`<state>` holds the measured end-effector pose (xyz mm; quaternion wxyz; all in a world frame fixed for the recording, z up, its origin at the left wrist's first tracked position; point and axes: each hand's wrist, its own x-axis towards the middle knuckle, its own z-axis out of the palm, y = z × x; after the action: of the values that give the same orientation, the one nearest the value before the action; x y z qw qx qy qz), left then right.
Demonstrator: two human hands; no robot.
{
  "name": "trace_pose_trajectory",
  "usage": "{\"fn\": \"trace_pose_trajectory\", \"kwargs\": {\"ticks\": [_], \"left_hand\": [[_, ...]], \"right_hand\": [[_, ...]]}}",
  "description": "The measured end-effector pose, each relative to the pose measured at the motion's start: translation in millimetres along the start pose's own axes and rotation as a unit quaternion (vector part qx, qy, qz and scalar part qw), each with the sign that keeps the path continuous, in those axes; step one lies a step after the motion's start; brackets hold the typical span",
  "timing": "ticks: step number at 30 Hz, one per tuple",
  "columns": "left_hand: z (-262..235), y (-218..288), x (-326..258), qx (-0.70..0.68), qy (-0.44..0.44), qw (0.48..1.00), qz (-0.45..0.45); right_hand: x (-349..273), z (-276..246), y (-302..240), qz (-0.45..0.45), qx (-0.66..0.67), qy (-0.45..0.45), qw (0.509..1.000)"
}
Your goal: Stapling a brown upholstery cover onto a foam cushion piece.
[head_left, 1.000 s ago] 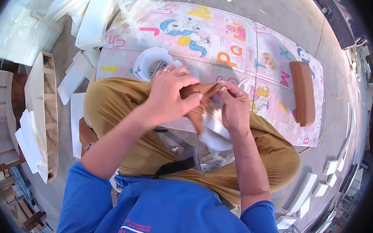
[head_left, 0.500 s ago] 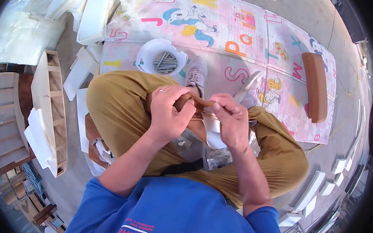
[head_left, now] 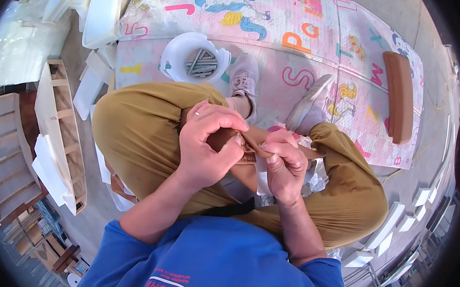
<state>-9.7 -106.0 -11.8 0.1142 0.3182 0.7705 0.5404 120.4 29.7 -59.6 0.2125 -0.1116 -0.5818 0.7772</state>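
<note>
A brown leather-like cover piece (head_left: 258,138) is held over my lap, between my bent knees. My left hand (head_left: 205,147) is closed in a pinch on its edge, with thumb and forefinger meeting near a folded opening. Close beside it, my right hand (head_left: 286,166) pinches a flap of the same cover between thumb and fingers. A lower part of the cover hangs down below both hands, next to a white sheet. Whether anything small sits inside the left-hand pinch is hidden by the fingers.
A white bucket (head_left: 167,59) of metal rods stands on a printed mat (head_left: 265,55) beyond my left knee. At right lies a brown padded block (head_left: 398,96). Wooden frames (head_left: 61,82) and white foam pieces (head_left: 103,14) crowd the left. White blocks (head_left: 386,229) lie at right.
My right hand has come lower and turned inward, its flap now folded near the left fingers instead of stretched as a curled strip. The left hand keeps its pinch. The view has shifted slightly.
</note>
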Motion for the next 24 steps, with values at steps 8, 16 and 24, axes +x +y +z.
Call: {"fn": "trace_pose_trajectory", "kwargs": {"ticks": [8, 16, 24], "left_hand": [[8, -9, 1, -0.082, 0.04, 0.996, -0.016], [-1, -11, 1, -0.108, -0.031, 0.994, 0.006], [-4, -9, -3, -0.029, -0.074, 0.996, 0.043]], "right_hand": [[3, 0, -3, -0.025, -0.034, -0.038, 0.998], [-3, 2, -5, -0.104, -0.12, -0.073, 0.985], [-4, 3, -1, -0.151, -0.163, -0.078, 0.972]]}}
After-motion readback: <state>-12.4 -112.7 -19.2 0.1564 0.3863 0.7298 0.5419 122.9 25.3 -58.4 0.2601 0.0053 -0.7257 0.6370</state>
